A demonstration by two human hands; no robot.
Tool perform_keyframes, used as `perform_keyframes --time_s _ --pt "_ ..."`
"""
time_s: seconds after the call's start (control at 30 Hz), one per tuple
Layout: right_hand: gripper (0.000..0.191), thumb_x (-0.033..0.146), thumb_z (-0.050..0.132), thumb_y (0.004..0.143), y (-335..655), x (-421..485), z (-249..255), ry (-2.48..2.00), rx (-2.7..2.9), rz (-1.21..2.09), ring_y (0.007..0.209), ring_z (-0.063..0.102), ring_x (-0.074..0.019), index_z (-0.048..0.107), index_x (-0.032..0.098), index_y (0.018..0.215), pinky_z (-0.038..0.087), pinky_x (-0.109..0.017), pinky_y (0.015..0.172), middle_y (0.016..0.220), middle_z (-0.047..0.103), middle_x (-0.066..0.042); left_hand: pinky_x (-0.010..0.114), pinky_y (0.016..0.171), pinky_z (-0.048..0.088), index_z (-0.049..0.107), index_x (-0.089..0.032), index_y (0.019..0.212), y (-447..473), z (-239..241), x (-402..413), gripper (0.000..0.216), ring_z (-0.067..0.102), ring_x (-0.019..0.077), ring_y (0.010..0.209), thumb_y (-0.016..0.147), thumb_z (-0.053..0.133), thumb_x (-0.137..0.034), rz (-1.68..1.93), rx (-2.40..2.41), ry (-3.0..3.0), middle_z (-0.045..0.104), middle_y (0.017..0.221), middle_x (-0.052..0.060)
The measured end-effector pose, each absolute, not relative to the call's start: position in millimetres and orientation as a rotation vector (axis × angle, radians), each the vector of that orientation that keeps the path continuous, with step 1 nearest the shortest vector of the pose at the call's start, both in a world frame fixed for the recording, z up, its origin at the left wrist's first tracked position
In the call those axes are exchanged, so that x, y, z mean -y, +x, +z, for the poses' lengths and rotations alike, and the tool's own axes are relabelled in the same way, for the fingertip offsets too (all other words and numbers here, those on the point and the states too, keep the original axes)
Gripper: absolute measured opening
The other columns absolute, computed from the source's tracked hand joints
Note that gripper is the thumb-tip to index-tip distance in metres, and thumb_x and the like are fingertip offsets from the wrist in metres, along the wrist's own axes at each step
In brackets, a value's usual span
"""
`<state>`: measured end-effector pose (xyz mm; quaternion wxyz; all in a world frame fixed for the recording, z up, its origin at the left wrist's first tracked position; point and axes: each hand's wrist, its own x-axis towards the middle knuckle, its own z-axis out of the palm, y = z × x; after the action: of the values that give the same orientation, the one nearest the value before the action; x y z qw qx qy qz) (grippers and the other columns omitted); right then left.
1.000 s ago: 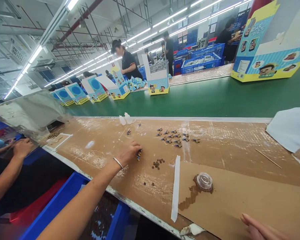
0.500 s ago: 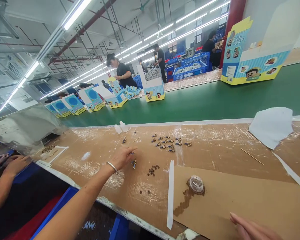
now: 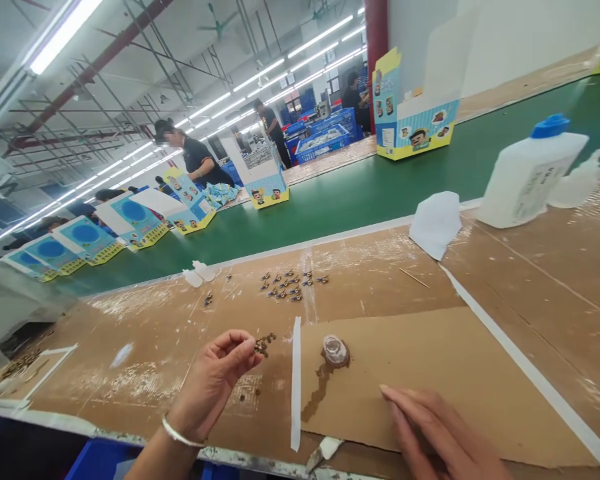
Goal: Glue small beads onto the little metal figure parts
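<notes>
Several small brown round pieces (image 3: 264,348) lie just beyond the left hand (image 3: 215,373), its thumb and forefinger pinched together. Blue-and-gold pieces (image 3: 295,298) lie farther ahead of it. The right hand (image 3: 435,427), fingers bunched, is over the cardboard sheet (image 3: 405,347); a clear dish (image 3: 333,348) sits ahead, between the hands. Whether either hand grips anything, I cannot tell.

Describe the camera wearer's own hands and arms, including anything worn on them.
The ungloved left hand has a slim, rounded, silvery-white bangle at its wrist; no sleeve shows on the visible part of the left forearm. The right hand is ungloved too, with no sleeve showing; its forearm is out of frame.
</notes>
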<state>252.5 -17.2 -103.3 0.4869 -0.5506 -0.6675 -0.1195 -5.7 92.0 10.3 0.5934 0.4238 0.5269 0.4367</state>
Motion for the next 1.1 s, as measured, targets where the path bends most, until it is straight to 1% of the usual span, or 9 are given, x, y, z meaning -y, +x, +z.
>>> perform_keyframes --time_s 0.07,0.13,0.23,0.37,0.47,0.63,0.83,0.97,1.1 --pt "0.024 0.018 0.051 0.086 245 17 -95 -1.293 1.564 -0.245 0.087 0.062 -0.0140 0.058 0.016 0.109 0.049 -0.024 0.083 0.094 0.064 -0.006 0.026 0.076 0.054 0.070 -0.016 0.073 5 10 -88 0.014 0.064 0.0107 0.067 0.064 0.079 -0.021 1.005 -1.214 0.961 0.063 0.074 -0.004" --pt "0.025 0.013 0.052 0.085 242 16 -91 -1.267 1.530 -0.201 0.088 0.062 -0.0138 0.058 0.015 0.109 0.049 -0.025 0.083 0.094 0.063 -0.006 0.026 0.079 0.052 0.070 -0.017 0.073 13 9 -85 0.015 0.064 0.0113 0.069 0.063 0.079 -0.024 0.984 -1.237 0.979 0.065 0.075 -0.003" --pt "0.027 0.010 0.053 0.083 242 17 -90 -1.255 1.495 -0.138 0.089 0.061 -0.0140 0.058 0.015 0.109 0.050 -0.025 0.081 0.094 0.063 -0.006 0.021 0.072 0.050 0.072 -0.017 0.073 25 9 -83 0.019 0.063 0.0111 0.067 0.061 0.081 -0.029 0.928 -1.318 1.070 0.066 0.069 -0.002" --pt "0.029 0.006 0.051 0.082 242 18 -88 -1.220 1.441 -0.097 0.086 0.060 -0.0146 0.058 0.015 0.109 0.050 -0.028 0.079 0.091 0.062 -0.007 0.017 0.064 0.046 0.073 -0.017 0.073 39 12 -83 0.020 0.057 0.0092 0.062 0.064 0.078 -0.034 0.844 -1.398 1.298 0.065 0.062 -0.001" --pt "0.029 0.003 0.050 0.081 240 18 -83 -1.212 1.398 -0.067 0.082 0.058 -0.0144 0.058 0.014 0.107 0.049 -0.028 0.074 0.089 0.062 -0.007 0.018 0.062 0.045 0.073 -0.018 0.072 50 16 -83 0.021 0.055 0.0104 0.062 0.063 0.077 -0.037 0.794 -1.442 1.496 0.066 0.064 -0.001" --pt "0.026 0.004 0.049 0.083 238 15 -81 -1.201 1.348 -0.061 0.078 0.057 -0.0141 0.058 0.013 0.105 0.049 -0.028 0.070 0.086 0.062 -0.007 0.024 0.063 0.046 0.073 -0.020 0.074 68 18 -87 0.026 0.060 0.0161 0.066 0.064 0.073 -0.043 0.647 -1.554 1.814 0.071 0.071 0.002" --pt "0.024 0.004 0.051 0.082 237 15 -79 -1.222 1.312 -0.050 0.078 0.058 -0.0152 0.059 0.013 0.103 0.049 -0.031 0.071 0.086 0.062 -0.007 0.024 0.063 0.046 0.072 -0.023 0.071 85 15 -95 0.016 0.062 0.0161 0.065 0.072 0.066 -0.038 0.547 -1.528 2.221 0.072 0.069 -0.001" --pt "0.024 0.004 0.051 0.082 237 16 -78 -1.225 1.298 -0.048 0.078 0.058 -0.0152 0.059 0.013 0.103 0.049 -0.031 0.072 0.086 0.062 -0.007 0.024 0.063 0.047 0.072 -0.024 0.072 90 13 -100 0.012 0.064 0.0166 0.066 0.073 0.065 -0.035 0.503 -1.505 2.308 0.073 0.071 -0.002" --pt "0.025 0.004 0.051 0.081 237 16 -77 -1.223 1.296 -0.044 0.078 0.058 -0.0158 0.059 0.013 0.103 0.049 -0.032 0.072 0.086 0.062 -0.008 0.025 0.064 0.048 0.071 -0.024 0.073 91 11 -104 0.013 0.064 0.0172 0.067 0.073 0.065 -0.036 0.483 -1.504 2.341 0.073 0.072 -0.001"
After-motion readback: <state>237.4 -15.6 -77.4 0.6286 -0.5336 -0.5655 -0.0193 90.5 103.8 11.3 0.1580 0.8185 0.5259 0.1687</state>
